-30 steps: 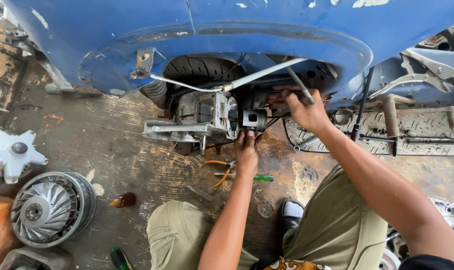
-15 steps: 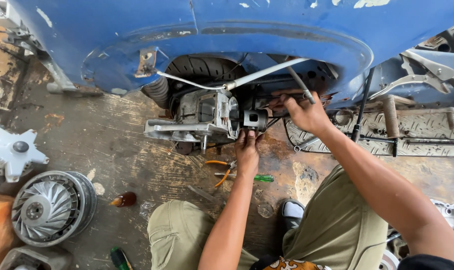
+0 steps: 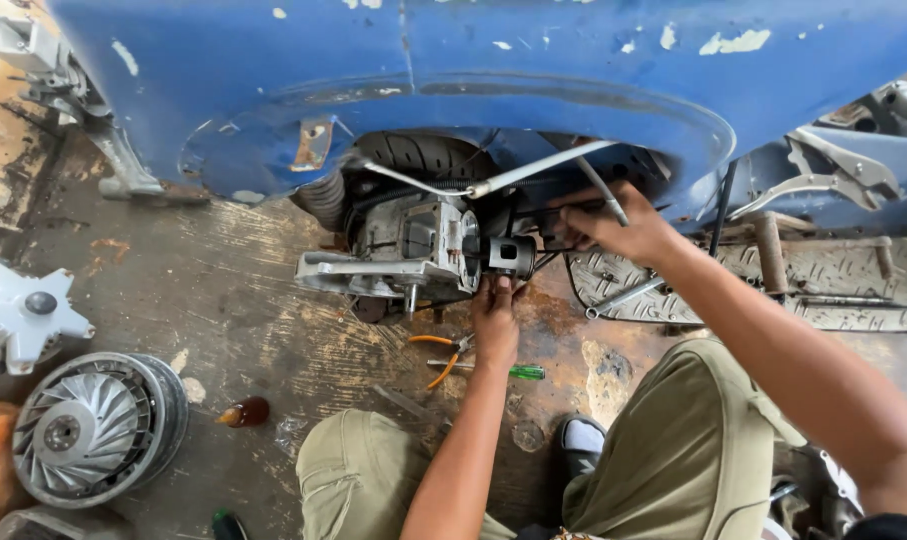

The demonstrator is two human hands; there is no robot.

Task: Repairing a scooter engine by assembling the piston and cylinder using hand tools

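Note:
A blue scooter body lies on its side with the engine exposed under the wheel arch. My left hand reaches up from below and grips a small dark square part at the engine's right end. My right hand is closed on a thin metal tool beside that part, with dark cables running under its fingers. A tyre shows behind the engine.
Orange-handled pliers and a green-handled screwdriver lie on the floor below my left hand. A finned metal fan wheel, a white star-shaped part and a small brown bottle sit at left. A chequered footboard lies at right.

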